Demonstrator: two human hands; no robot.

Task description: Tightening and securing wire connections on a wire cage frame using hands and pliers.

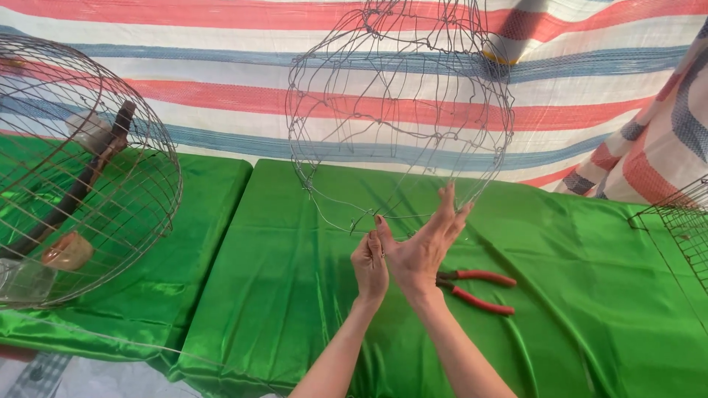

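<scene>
Both hands are up close together right in the middle of the shot, wrists nearly touching. The left hand (369,269) is curled in, fingertips pinched on a thin bit of wire at the bottom edge of the wire frame (402,110). The right hand (424,247) sits just beside it, palm open and fingers stretched up and slightly spread, the tips reaching the lower rim wires of the frame. Whether those right fingers are actually hooked round a wire or only resting against it can't be told, the wire's too fine.

The frame itself is a loose, balloon-shaped cage of thin grey wire hanging above the hands, wide in the middle and narrowing toward the top where it runs out of view. Its bottom is open, with a few stray wire ends curving down toward the hands.

Just right of the right wrist, lying flat on the green cloth (575,309), is a pair of red-handled pliers (476,290), handles pointing right. The shiny green cloth covers the whole table surface.

Off to the left there's a round wire cage (140,199) tipped on its side, with a dark perch stick (74,191) and a small tan cup (68,250) inside. At the far right edge another wire mesh piece (682,228) pokes in. Behind everything hangs a striped tarp (221,96) in red, white and blue.
</scene>
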